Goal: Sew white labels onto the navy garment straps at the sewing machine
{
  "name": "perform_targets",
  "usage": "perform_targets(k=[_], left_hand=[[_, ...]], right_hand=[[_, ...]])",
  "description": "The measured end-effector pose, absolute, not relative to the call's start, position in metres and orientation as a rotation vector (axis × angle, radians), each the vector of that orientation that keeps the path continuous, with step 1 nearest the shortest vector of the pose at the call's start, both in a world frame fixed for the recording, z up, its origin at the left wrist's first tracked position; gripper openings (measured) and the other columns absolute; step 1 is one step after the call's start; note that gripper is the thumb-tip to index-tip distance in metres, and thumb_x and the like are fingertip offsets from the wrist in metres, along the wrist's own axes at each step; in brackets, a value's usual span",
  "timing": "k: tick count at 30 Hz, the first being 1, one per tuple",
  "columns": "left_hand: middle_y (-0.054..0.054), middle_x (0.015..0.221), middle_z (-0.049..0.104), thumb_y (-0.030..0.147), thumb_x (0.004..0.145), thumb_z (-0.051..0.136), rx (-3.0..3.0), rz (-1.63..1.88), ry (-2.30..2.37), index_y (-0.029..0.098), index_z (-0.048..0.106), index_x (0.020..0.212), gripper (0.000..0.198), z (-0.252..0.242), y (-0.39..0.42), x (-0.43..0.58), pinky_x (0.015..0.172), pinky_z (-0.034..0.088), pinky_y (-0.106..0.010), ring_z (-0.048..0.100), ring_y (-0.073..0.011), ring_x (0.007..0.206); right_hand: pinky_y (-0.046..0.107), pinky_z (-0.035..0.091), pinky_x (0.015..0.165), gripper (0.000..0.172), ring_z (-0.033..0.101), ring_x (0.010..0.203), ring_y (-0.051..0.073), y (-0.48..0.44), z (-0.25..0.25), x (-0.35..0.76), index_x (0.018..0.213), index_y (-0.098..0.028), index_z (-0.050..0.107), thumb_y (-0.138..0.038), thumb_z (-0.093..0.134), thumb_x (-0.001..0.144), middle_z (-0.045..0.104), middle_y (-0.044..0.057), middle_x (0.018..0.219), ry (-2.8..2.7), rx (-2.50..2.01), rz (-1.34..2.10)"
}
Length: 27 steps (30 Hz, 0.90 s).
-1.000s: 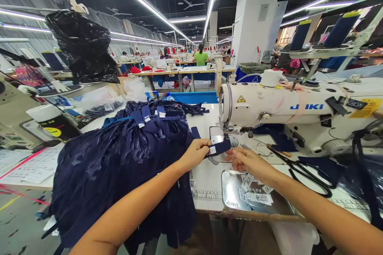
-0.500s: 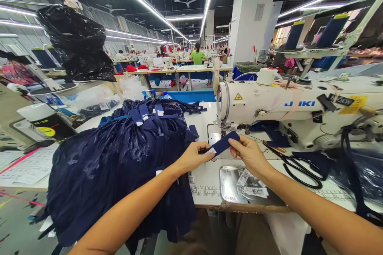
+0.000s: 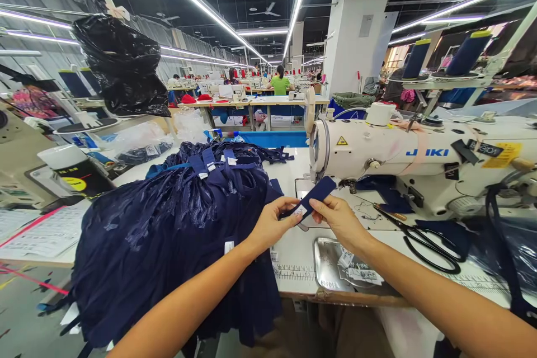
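A short navy fabric strip (image 3: 318, 194) with a small white label (image 3: 300, 210) is held between my two hands, in front of the sewing machine (image 3: 377, 145). My left hand (image 3: 274, 222) pinches the strip's label end, thumb on top. On its right edge, the thumb and fingers of my right hand (image 3: 338, 219) close on the fabric. To the left, a big heap of navy lace-trimmed garments (image 3: 176, 229) covers the table and hangs over its front edge. White labels show on several of them.
Black-handled scissors (image 3: 432, 243) lie right of my right hand. A metal tray (image 3: 327, 263) with loose white labels sits at the table's front edge, beside a printed ruler (image 3: 293, 273). A spray can (image 3: 69, 170) and paper sheets (image 3: 46, 235) are at far left.
My right hand has slid along the strip toward my left hand, so more of the strip's far end sticks out beyond its fingers. The whole view has shifted slightly.
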<state>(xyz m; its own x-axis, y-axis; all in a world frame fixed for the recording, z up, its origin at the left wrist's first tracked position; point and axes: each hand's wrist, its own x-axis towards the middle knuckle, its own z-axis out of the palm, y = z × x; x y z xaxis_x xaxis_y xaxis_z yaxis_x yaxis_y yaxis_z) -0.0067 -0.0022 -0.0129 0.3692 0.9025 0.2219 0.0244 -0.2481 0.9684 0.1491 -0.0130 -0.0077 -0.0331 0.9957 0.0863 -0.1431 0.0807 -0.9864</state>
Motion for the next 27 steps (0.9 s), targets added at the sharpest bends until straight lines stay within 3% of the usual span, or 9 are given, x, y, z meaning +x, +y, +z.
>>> perform_targets(k=[2,6,11,27], left_hand=[[-0.003,0.084,0.059,0.025,0.067,0.063,1.655,1.215,0.892,0.016,0.052,0.091,0.027,-0.015,-0.004,-0.013,0.074,0.04,-0.026,0.054,-0.0139,0.08],[-0.006,0.096,0.056,0.025,0.073,0.056,1.941,1.224,1.052,0.016,0.055,0.073,0.009,-0.015,-0.009,-0.025,0.086,0.036,-0.032,0.052,-0.0181,0.095],[-0.007,0.1,0.054,0.028,0.074,0.055,2.051,1.084,1.062,0.016,0.058,0.073,0.012,-0.014,-0.01,-0.026,0.086,0.035,-0.033,0.051,-0.0194,0.096],[-0.006,0.095,0.053,0.024,0.079,0.049,2.089,1.126,0.9,0.016,0.051,0.065,0.016,-0.015,-0.012,-0.028,0.084,0.036,-0.031,0.05,-0.0175,0.093]], right_hand=[[0.025,0.031,0.051,0.034,0.041,0.045,0.008,-0.01,-0.006,0.15,0.052,-0.016,0.053,-0.046,0.066,0.059,0.049,-0.004,0.046,-1.191,-1.02,1.201],[0.025,0.031,0.052,0.033,0.042,0.046,0.008,-0.006,-0.006,0.152,0.052,-0.016,0.052,-0.045,0.064,0.062,0.049,-0.004,0.046,-1.239,-1.015,1.143],[0.026,0.033,0.052,0.032,0.042,0.047,0.009,-0.005,-0.005,0.149,0.051,-0.017,0.052,-0.045,0.065,0.061,0.05,-0.004,0.047,-1.258,-1.021,1.134],[0.026,0.032,0.053,0.032,0.042,0.048,0.009,-0.004,-0.009,0.147,0.053,-0.017,0.051,-0.045,0.064,0.062,0.049,-0.003,0.049,-1.27,-1.024,1.126]])
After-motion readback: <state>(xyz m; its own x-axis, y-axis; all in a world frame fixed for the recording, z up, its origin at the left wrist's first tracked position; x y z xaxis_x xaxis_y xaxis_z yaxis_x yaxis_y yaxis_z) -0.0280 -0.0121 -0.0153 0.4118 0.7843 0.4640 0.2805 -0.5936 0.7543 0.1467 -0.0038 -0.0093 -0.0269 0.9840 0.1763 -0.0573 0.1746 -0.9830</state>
